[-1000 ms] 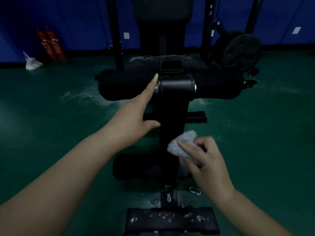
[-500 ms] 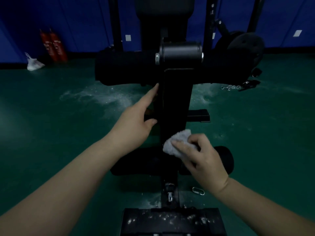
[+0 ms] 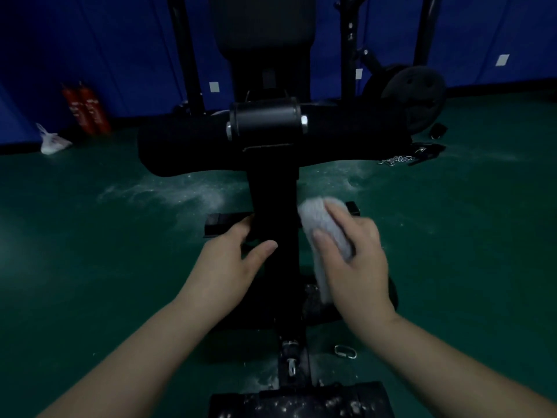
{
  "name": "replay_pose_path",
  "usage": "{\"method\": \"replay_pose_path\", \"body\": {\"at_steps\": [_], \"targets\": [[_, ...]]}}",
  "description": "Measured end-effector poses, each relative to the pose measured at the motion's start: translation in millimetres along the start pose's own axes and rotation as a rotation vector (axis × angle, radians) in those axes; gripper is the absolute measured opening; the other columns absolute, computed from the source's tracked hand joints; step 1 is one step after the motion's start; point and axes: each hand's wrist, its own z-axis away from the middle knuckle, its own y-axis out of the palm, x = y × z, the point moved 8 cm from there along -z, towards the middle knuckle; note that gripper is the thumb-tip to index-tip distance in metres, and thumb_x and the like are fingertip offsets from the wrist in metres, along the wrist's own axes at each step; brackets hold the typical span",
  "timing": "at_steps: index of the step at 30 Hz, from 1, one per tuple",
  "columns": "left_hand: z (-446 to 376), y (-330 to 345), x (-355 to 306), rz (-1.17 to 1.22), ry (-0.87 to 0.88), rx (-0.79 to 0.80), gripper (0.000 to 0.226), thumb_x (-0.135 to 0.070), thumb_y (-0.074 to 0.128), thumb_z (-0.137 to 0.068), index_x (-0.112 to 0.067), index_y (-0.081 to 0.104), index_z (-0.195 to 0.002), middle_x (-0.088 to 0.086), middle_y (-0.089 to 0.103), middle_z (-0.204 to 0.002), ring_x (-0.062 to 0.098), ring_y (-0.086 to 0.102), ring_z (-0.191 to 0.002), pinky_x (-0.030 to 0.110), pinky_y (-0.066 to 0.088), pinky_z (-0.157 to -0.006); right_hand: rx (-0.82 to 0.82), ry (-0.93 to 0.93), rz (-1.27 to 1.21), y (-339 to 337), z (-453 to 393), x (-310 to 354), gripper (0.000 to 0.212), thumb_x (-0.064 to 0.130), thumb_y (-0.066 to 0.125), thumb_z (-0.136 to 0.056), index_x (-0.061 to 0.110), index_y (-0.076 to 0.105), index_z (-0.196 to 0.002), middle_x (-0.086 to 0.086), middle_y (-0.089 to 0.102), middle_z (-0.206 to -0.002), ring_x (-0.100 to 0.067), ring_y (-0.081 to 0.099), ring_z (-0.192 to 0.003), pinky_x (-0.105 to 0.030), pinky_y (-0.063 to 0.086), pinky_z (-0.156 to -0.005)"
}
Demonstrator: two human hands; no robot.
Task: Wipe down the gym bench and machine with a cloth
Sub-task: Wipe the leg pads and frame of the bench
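Nearest of all, below the black post (image 3: 272, 206) that serves as the landmark here, a dusty black footplate (image 3: 301, 402) sits at the bottom edge, speckled with white powder, and a small metal clip (image 3: 345, 351) lies on the green floor (image 3: 90, 267) just right of the post's base. At the post itself, the left hand (image 3: 224, 267) grips its left edge, thumb across the front and fingers curled round the side, steadying it. The right hand (image 3: 354, 260) clutches a pale cloth (image 3: 319, 224), thumb and fingers wrapped round the bunched fabric, and presses it against the post's right side beside a short black peg (image 3: 352, 208). Above them the post carries a thick padded roller (image 3: 187, 146) crossing left and right, and behind that the bench pad (image 3: 262, 22) rises. Far left of the post stand two red extinguishers (image 3: 86, 111) and a white bag (image 3: 52, 143); far right hang a weight plate (image 3: 413, 92) and a chain (image 3: 396, 160). The risk from here, as I judge it, is that the cloth snags on the peg or only smears the powder around, since it is bunched rather than flat. The steadying fingers could also be pinched if the roller arm swings.
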Motion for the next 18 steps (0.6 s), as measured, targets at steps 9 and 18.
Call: {"method": "replay_pose_path", "body": {"at_steps": [9, 18], "targets": [[2.4, 0.5, -6.5, -0.063, -0.012, -0.054, 0.014, -0.030, 0.058, -0.092, -0.032, 0.051, -0.080, -0.020, 0.054, -0.066, -0.014, 0.055, -0.063, 0.002, 0.037, -0.054, 0.265, 0.369, -0.193, 36.6, 34.2, -70.5, 0.027, 0.019, 0.055, -0.095, 0.032, 0.061, -0.118, -0.002, 0.058, -0.111, -0.001, 0.060, -0.101, -0.010, 0.047, -0.087], [2.0, 1.2, -5.3, -0.082, -0.047, -0.058, 0.018, -0.029, 0.059, -0.091, -0.032, 0.052, -0.075, -0.018, 0.055, -0.063, -0.015, 0.054, -0.062, 0.004, 0.037, -0.053, 0.263, 0.247, -0.161, 30.3, 9.0, -58.4, 0.033, 0.018, 0.059, -0.092, 0.026, 0.061, -0.124, -0.002, 0.051, -0.096, -0.004, 0.057, -0.088, -0.010, 0.044, -0.081]]}}
